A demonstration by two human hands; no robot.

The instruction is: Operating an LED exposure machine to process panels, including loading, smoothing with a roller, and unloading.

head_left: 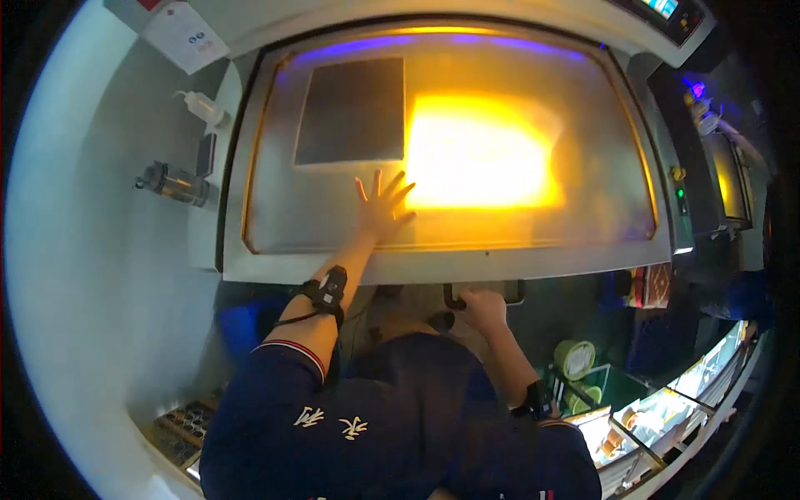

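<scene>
My left hand (386, 208) lies with fingers spread on a wide framed sheet (317, 208) that looks hazy and see-through. Its fingertips are just below a dark rectangular panel (352, 112), and its right side borders a bright yellow-white glowing patch (483, 154). Below the frame's front edge, my right hand (483, 312) is closed around a dark bar handle (452, 297). The handle's far end shows to the right of the hand. A black strapped device (329, 292) sits on my left forearm, and another (537, 402) is on my right wrist.
A white squeeze bottle (204, 108) and a dark cylindrical fitting (175, 183) are by the left wall. A control screen (662, 7) is at the top right. Round green-white containers (575, 358) stand low on the right, near a box (652, 286). A blue bin (237, 327) is at lower left.
</scene>
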